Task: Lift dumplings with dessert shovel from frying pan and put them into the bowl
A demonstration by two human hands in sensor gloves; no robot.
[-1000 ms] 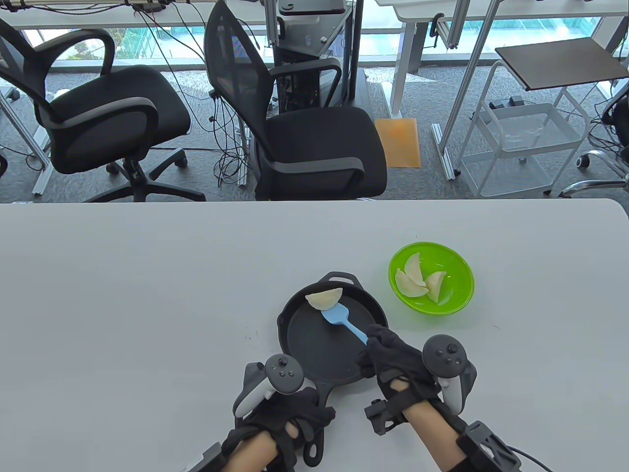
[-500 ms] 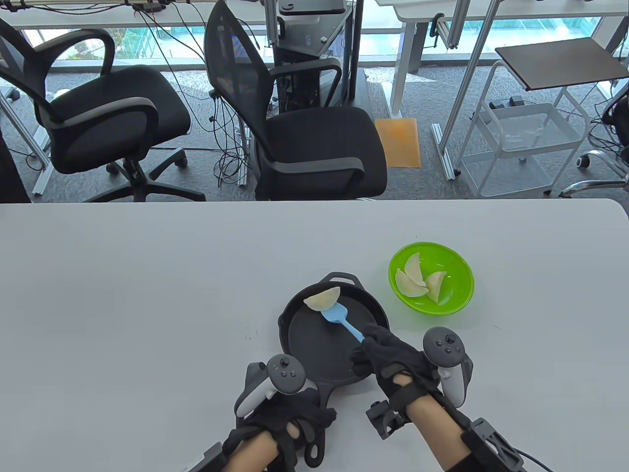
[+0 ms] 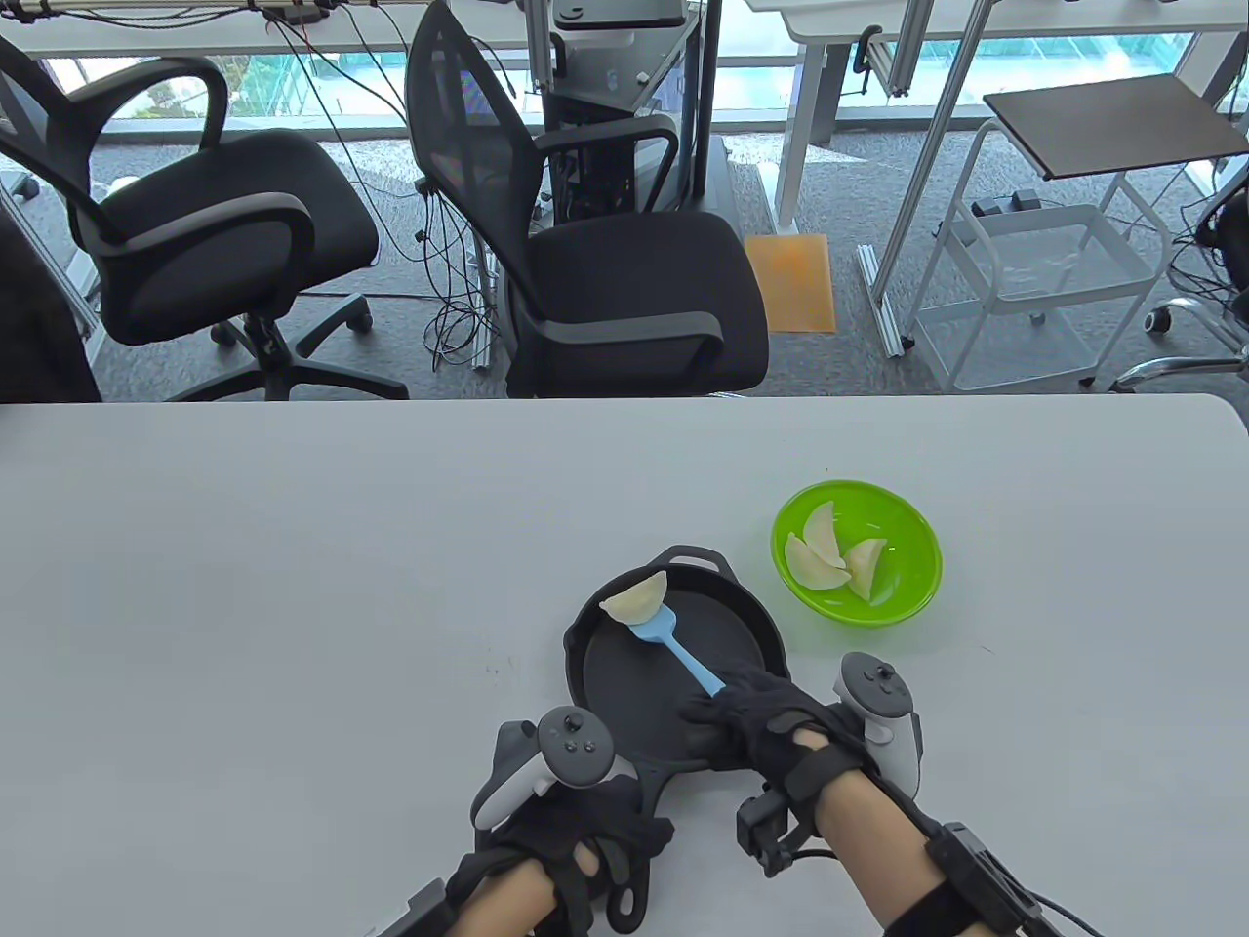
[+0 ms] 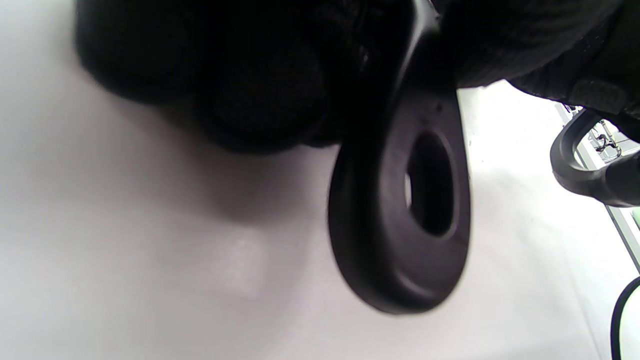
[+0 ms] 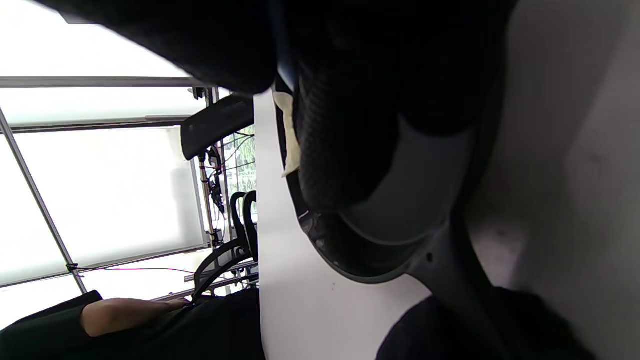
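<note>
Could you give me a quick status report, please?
Left hand grips black frying pan handle. Right hand holds blue dessert shovel against last pale dumpling. Nothing blocking.

Office/lab space. Grey carpet, black mesh swivel chairs (image 3: pixel 605 244) w/ loose cables (image 3: pixel 454 293) trailing behind, white desk (image 3: pixel 849 59) by floor-to-ceiling windows, aluminium frame rig (image 3: pixel 917 195), white wire cart (image 3: pixel 1044 293). White work table (image 3: pixel 293 586) in front.

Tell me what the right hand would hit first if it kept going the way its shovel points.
Probably the dumpling in the pan: the right hand aims the shovel straight at it. Whether they already touch is unclear.
</note>
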